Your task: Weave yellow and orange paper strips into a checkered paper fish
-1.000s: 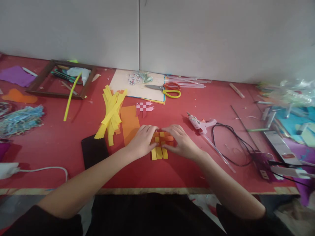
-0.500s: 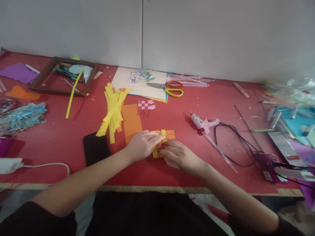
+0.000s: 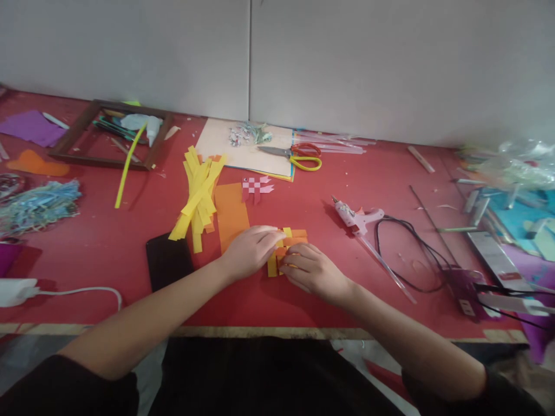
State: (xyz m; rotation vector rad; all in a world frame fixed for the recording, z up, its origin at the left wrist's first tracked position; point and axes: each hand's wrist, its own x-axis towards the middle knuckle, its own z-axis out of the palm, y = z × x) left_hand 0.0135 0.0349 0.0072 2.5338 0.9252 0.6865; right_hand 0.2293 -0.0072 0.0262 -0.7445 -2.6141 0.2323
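Observation:
Between my hands, on the red table, lies a small weave of yellow and orange paper strips (image 3: 273, 266). My left hand (image 3: 250, 251) has its fingers pressed together on the upper left of this weave. From the lower right, my right hand (image 3: 319, 271) pinches its near edge with bent fingers; the fingertips partly hide the strips. An orange paper sheet (image 3: 232, 211) lies just beyond my left hand, beside a heap of loose yellow strips (image 3: 200, 193). Above the weave sits a pink and white checked woven paper fish (image 3: 255, 188).
A pink glue gun (image 3: 358, 219) with a clear stick and black cord lies to the right. Scissors (image 3: 306, 157) rest by a cream sheet (image 3: 217, 138) at the back. A black phone (image 3: 169, 263) is near my left forearm. A wooden frame (image 3: 78, 156) stands far left.
My left fingers have drawn back slightly up and left, and my right fingers have lifted a little. More of the woven strips shows between my hands.

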